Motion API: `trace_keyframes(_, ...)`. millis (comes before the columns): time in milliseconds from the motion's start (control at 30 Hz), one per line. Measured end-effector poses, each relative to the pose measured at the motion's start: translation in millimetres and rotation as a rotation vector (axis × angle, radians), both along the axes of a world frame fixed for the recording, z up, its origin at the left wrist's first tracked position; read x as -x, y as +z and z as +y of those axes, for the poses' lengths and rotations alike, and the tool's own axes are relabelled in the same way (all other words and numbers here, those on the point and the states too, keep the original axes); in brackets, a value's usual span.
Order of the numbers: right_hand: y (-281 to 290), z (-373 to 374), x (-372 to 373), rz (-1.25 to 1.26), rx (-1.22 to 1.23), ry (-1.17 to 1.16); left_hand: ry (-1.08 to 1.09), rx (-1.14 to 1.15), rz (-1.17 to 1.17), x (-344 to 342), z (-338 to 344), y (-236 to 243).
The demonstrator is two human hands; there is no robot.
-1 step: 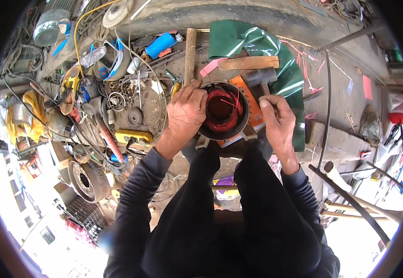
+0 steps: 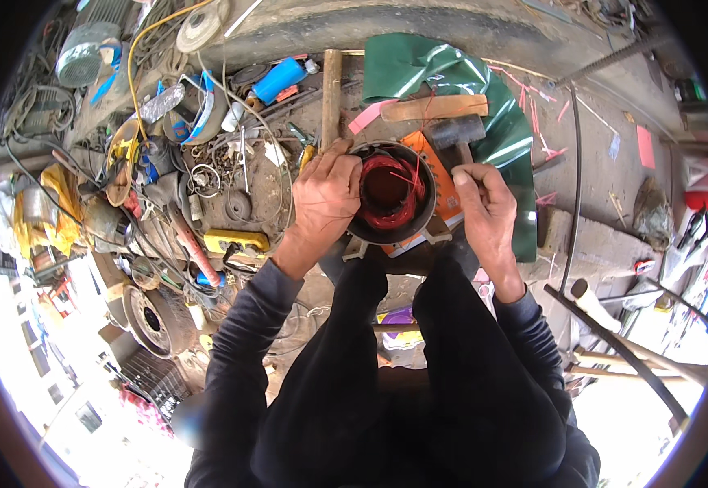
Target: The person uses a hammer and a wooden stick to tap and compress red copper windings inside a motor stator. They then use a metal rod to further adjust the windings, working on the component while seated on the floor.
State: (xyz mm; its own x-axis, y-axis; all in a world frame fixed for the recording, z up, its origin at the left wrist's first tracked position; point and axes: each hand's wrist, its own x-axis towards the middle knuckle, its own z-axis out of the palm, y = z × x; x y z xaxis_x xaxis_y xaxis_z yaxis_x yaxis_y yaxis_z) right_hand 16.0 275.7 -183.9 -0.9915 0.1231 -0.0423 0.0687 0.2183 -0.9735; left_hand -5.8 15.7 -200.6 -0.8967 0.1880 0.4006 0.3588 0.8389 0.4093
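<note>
A round metal motor stator (image 2: 432,200) stands in front of my knees, its open end facing up. Red wire windings (image 2: 388,220) line its inside, and a short loose red lead sticks up across the opening. My left hand (image 2: 321,191) is closed at the stator's left rim, fingers curled; a fine wire runs across its back, and the fingertips are hidden. To the right, apart from the stator, my right hand (image 2: 488,213) has thumb and forefinger pinched together; anything between them is too small to make out. A black-headed mallet (image 2: 458,130) lies just beyond it.
Beneath the stator lies an orange box (image 2: 445,189). Green plastic sheet (image 2: 516,146), a wood block (image 2: 435,108) and a wooden handle (image 2: 332,89) are beyond. Left are a yellow power strip (image 2: 237,241), a blue can (image 2: 281,80), cables and metal parts. Long rods stand at right.
</note>
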Motion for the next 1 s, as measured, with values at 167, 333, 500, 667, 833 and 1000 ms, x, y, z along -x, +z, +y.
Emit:
trace_keyframes(167, -3.7, -0.2, -1.4, -0.049, 0.022, -0.055, 0.026, -0.032, -0.07, -4.6, 2.2, -3.6)
trace_keyframes(333, -6.6, 7.9, -9.9, -0.047, 0.048, -0.058, 0.041, -0.086, -0.085, -7.7, 5.6, -16.6)
trace_keyframes(500, -10.0, -1.0, -11.9, 0.095, 0.005, -0.019, 0.003, -0.105, -0.118, -5.5, 2.7, -17.0)
trace_keyframes(667, -8.4, -19.8, 2.7, 0.533, -0.431, 0.093, 0.02, -0.164, -0.12, -5.3, 6.1, -11.2)
trace_keyframes(833, -18.4, -29.2, 22.3, 0.612, -0.613, 0.153, 0.058, -0.229, -0.002, -10.6, 13.2, -12.6)
trace_keyframes(1000, -26.2, -34.9, 33.3, 0.541, -0.625, 0.241, -0.133, -0.049, 0.041, -1.5, 15.0, 7.4)
